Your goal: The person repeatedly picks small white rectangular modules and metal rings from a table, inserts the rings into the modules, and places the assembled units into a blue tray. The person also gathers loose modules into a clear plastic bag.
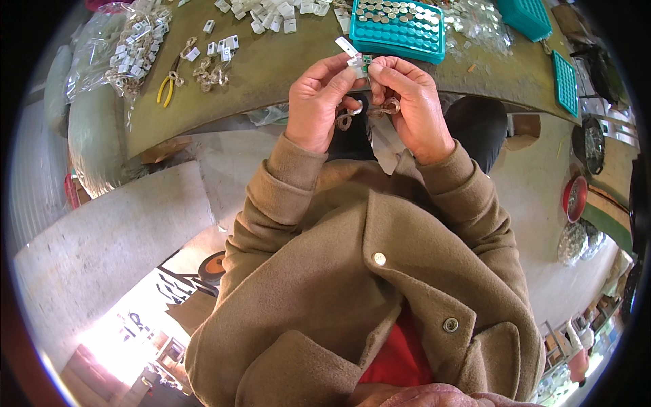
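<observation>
At the desk (264,74), the left fingers (341,82) pinch a white casing (354,63). The right fingers (393,74) pinch a small green piece (367,62).

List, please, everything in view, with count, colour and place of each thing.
table: one, olive, across the top
white parts: many, white, table's far side and left
bag: one, clear, upper left
pliers: one, yellow handles, table's left
coils: several, brown, table's left and upper middle
trays: at least three, teal, upper middle and right
discs: many, silver, in middle tray
clear pieces: many, clear, right of middle tray
held part: one, green and white, upper middle
bowl: one, red, far right
floor: one, grey, below the table
coat: one, brown, centre
shirt: one, red, below
left grip: one, brown sleeve, on held part
right grip: one, brown sleeve, on held part
</observation>
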Action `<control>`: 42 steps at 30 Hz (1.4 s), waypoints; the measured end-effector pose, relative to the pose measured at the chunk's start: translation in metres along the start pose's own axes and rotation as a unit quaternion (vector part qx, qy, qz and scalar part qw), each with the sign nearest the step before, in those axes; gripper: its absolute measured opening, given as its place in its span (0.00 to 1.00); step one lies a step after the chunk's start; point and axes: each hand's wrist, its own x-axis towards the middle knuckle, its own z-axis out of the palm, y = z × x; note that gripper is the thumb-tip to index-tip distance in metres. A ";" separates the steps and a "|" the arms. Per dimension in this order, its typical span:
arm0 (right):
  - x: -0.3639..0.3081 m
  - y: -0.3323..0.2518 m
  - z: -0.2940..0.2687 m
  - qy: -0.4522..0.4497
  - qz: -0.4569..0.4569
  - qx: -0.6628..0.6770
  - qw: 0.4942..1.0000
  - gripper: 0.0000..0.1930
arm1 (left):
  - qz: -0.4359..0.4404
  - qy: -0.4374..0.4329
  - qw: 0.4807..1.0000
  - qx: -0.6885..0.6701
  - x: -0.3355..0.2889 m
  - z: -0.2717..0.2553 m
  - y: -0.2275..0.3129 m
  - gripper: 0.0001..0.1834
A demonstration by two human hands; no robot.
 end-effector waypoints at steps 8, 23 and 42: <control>0.002 0.010 -0.003 -0.034 0.081 0.109 0.990 0.05 | -0.005 -0.006 0.999 0.032 0.000 -0.005 0.006 0.17; 0.004 0.011 0.000 -0.012 -0.038 -0.099 0.994 0.04 | 0.062 0.050 0.991 0.111 0.000 0.000 0.001 0.16; 0.001 0.005 0.002 0.000 -0.113 -0.152 0.982 0.05 | -0.024 0.063 0.990 0.127 -0.003 0.002 0.022 0.17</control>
